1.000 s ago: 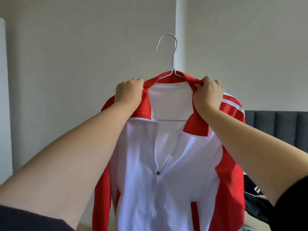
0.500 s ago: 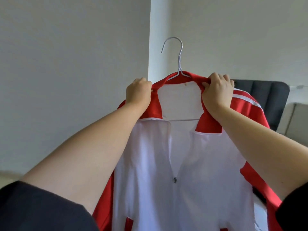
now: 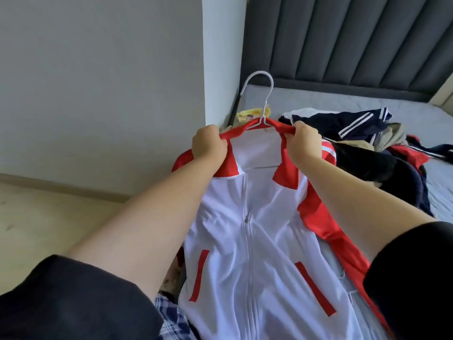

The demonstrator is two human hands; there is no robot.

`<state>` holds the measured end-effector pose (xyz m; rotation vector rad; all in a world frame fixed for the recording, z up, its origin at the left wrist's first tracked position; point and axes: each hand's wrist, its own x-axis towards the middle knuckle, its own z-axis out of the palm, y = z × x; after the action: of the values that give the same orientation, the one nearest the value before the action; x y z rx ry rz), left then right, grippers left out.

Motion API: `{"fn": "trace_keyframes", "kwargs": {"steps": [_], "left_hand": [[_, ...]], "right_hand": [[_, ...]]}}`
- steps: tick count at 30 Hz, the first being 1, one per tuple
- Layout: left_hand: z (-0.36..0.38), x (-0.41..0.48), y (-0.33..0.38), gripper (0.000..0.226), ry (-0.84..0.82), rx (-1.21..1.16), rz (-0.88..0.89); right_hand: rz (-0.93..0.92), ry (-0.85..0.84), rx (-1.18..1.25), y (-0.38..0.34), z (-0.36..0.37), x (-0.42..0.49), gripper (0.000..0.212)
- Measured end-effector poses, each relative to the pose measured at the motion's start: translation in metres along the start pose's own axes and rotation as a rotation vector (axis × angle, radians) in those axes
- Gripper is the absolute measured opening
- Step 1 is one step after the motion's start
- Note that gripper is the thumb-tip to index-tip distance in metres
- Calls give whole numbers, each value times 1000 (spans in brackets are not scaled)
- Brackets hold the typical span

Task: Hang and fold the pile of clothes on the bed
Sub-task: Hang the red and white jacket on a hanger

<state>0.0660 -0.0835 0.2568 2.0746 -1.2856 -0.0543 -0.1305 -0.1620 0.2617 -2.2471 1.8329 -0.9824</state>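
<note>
Since a second ago we have swung from facing the wall [image 3: 98, 82] down toward the bed [image 3: 318, 99], lowering the red-and-white jacket [image 3: 247, 241] so it now hangs low over the bed's near edge, already seated on the white wire hanger [image 3: 264, 94]. Our left hand [image 3: 208, 143] and right hand [image 3: 305, 142] each clench a side of the red collar [image 3: 285, 175], we judge to keep the jacket from slipping off the hanger. No box or basket shows; only the bed carries the pile of clothes [image 3: 362, 141], heaped just beyond the jacket.
</note>
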Motion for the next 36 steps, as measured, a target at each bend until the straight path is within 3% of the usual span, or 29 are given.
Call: {"fn": "trace_keyframes", "kwargs": {"steps": [2, 5, 7, 9, 12, 14, 20, 23, 30, 33, 36], "left_hand": [[19, 5, -5, 31, -108, -229, -44], [50, -10, -17, 72, -410, -536, -115], [77, -33, -34, 79, -510, -478, -149], [108, -62, -56, 71, -594, -331, -158], [151, -103, -87, 60, -717, -39, -34], [175, -123, -102, 74, -739, 104, 81], [222, -162, -131, 118, -635, 220, 134], [230, -165, -138, 123, -566, 220, 150], [233, -172, -141, 125, -532, 256, 170], [232, -171, -140, 124, -530, 231, 164], [230, -170, -139, 123, -535, 222, 162]], "right_hand": [[38, -93, 158, 7, 20, -2, 38], [97, -288, 230, 23, 57, -24, 74], [167, -367, 226, 40, 84, -49, 70], [214, -477, 192, 59, 112, -78, 60], [297, -668, 202, 86, 150, -123, 44], [363, -740, 302, 99, 169, -149, 32], [390, -664, 342, 107, 191, -161, 39], [303, -641, 338, 105, 191, -158, 41], [37, -809, -32, 102, 203, -144, 35], [2, -895, -134, 95, 209, -134, 27], [18, -953, -88, 91, 209, -126, 19]]}}
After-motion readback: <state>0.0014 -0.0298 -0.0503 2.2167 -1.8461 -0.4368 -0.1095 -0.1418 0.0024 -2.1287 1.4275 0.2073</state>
